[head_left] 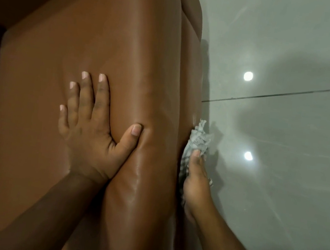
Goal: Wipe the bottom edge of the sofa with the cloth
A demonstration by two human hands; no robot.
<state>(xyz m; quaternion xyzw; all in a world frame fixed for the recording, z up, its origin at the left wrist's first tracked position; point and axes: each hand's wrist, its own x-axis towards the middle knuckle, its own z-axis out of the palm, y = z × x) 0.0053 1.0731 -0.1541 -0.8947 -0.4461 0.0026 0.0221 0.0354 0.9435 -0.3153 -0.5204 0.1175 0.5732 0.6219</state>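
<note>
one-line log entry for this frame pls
step: wiping sofa bottom edge | right hand: gripping cloth against edge by floor | left hand: flat, open on sofa

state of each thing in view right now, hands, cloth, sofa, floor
left hand: open, pressed flat on the sofa, thumb dug into the cushion
right hand: closed on the cloth
cloth: bunched, held against the sofa's lower edge
sofa: brown leather, dented under the thumb
floor: glossy, reflecting lights

The sofa (100,38) looks like smooth brown leather with a soft sheen. At its 3 o'clock, the cloth (198,138) is woven, frayed fabric; the floor (296,47) is glossy grey tile.
</note>
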